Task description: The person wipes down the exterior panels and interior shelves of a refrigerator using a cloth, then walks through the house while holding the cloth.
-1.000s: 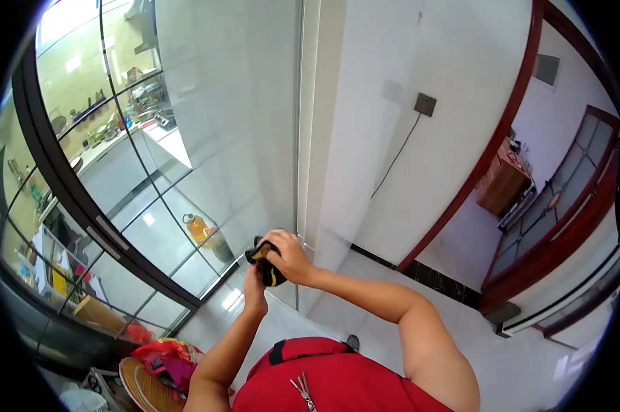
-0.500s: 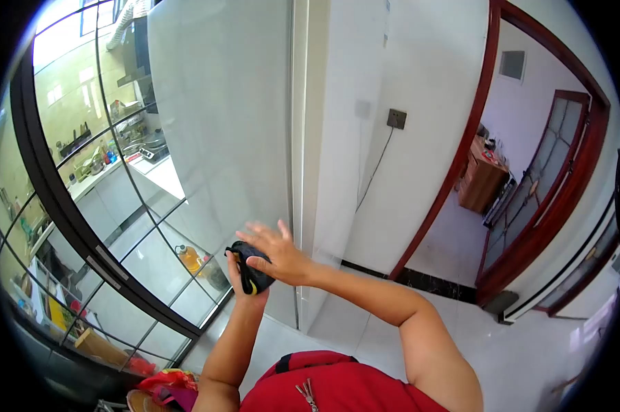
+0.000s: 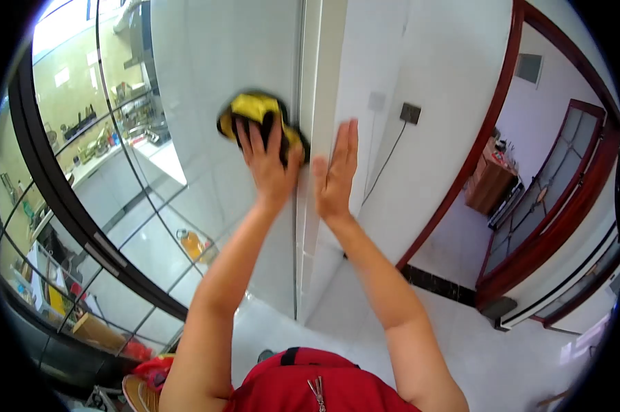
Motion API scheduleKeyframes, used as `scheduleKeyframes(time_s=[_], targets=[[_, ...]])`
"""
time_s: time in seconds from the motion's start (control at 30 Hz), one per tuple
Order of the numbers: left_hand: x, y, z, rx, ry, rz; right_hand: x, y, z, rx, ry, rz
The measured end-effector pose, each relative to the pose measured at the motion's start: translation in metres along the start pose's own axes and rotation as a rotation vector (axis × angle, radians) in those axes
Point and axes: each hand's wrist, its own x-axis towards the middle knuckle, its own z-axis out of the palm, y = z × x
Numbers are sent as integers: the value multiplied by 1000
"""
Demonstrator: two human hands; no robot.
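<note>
Two hands raised | left hand [image 3: 270, 172]: fingers spread flat over black-and-yellow cloth pad [image 3: 255, 105], against glossy pale-grey panel [image 3: 207, 55] | right hand [image 3: 336, 182]: open, holding nothing, near cream vertical edge strip [image 3: 326, 62]; contact unclear | scene right: dark square wall socket [image 3: 410, 113], thin cable [image 3: 391, 158] | scene left: black-framed glass door [image 3: 76, 209]

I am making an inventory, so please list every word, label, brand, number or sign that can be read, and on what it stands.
None can be read.
Black-and-yellow fabric item at the left hand: no readable lettering.
Orange plastic jug beyond the glass: too small.
Small items on the white counter: too small, blurred.
</note>
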Motion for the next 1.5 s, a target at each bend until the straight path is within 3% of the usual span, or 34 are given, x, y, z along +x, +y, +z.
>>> scheduleKeyframes(time_s=[0.13, 0.23, 0.6, 0.67, 0.73, 0.87, 0.9, 0.93, 1.07, 1.3, 1.4, 1.5], targets=[[-71, -18, 11, 86, -97, 61, -3, 1, 4, 36, 31, -6], [-33, -27, 10, 31, -27, 152, -3, -2, 3, 51, 34, 8], [294, -19, 9, 45, 372, 455, 0, -1, 7, 48, 39, -14], [309, -3, -6, 10, 198, 246, -4, 1, 5, 36, 41, -24], [304, -5, -4, 24, 278, 287, -3, 4, 9, 43, 50, -30], [243, -13, -1, 89, 289, 249, -5, 6, 8, 14, 17, -8], [218, -20, -4, 117, 234, 283, -5, 7, 9, 19, 20, -12], [195, -42, 14, 80, 367, 416, -5, 8, 10, 24, 27, -18], [47, -79, 15, 111, 130, 274, -4, 5, 8, -4, 18, -15], [-288, -123, 29, 77, -346, 21, -6, 8, 13, 80, 48, 5], [-327, -112, 21, -7, -501, -103, -9, 13, 16, 129, 72, 18], [-293, -105, 18, -10, -436, -188, -10, 7, 15, 136, 68, 49]])
